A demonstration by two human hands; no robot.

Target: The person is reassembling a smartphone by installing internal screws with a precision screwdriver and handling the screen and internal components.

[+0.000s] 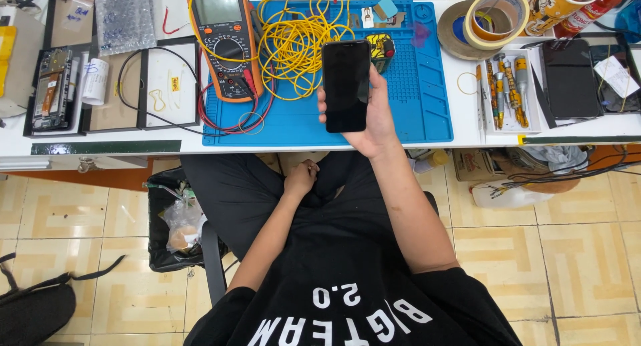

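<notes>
My right hand (pixel 376 116) holds a black smartphone (pixel 346 86) with a dark screen upright over the blue work mat (pixel 414 112), fingers wrapped around its right edge and thumb on the left. My left hand (pixel 300 179) rests closed on my lap below the table edge, holding nothing that I can see.
An orange multimeter (pixel 227 42) with red and black leads and a tangle of yellow wire (pixel 294 42) lie on the mat. Tape rolls (pixel 491 16), a tray of screwdrivers (pixel 505 92), another dark phone (pixel 569 79) and an opened phone (pixel 52 86) sit on the white table. A black bin (pixel 175 219) stands by the chair.
</notes>
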